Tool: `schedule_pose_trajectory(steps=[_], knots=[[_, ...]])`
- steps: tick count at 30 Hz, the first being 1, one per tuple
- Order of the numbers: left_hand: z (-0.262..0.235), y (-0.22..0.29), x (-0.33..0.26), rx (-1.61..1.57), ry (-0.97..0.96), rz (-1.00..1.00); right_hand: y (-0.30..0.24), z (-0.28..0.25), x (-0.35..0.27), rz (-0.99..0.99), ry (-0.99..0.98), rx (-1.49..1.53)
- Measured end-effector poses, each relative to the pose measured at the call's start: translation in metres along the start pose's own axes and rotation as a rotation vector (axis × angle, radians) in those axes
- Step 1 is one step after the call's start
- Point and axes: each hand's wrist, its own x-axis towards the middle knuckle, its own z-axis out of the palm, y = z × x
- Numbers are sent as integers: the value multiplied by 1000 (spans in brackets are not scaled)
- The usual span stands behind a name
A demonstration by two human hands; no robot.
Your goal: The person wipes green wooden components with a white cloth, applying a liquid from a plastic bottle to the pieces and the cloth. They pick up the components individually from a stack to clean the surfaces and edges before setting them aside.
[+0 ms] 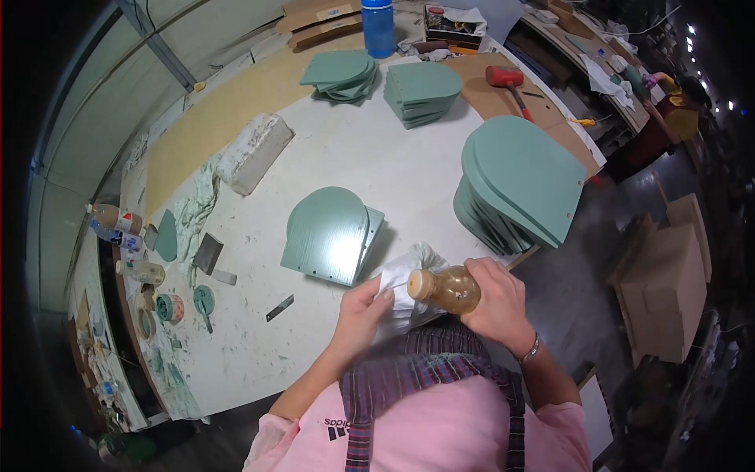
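My right hand (497,303) grips a small clear bottle (447,288) of brownish liquid, tipped sideways with its mouth to the left. My left hand (363,311) holds a white cloth (405,271) bunched against the bottle's mouth. Both hands are over the near edge of the white worktable (393,173). Just beyond them lies a short stack of green arch-shaped panels (330,234), the top one glossy under the light.
A tall stack of larger green panels (519,182) overhangs the table's right edge. Two more green stacks (421,93) sit farther back, by a red mallet (510,81) and a blue bottle (378,27). Scrapers, tape and bottles (141,271) line the left side. Cardboard boxes (664,287) stand on the floor.
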Motion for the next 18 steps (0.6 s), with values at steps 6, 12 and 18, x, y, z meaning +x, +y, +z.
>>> schedule_pose_trajectory(steps=[6, 12, 18], knots=[[-6, -17, -12, 74, 58, 102, -2, 3, 6, -118, -68, -275], [-23, -30, -23, 65, 84, 62, -24, 4, 19, -198, -137, -368], [-35, -36, -36, -65, 109, 55, -43, 10, 28, -274, -179, -392]])
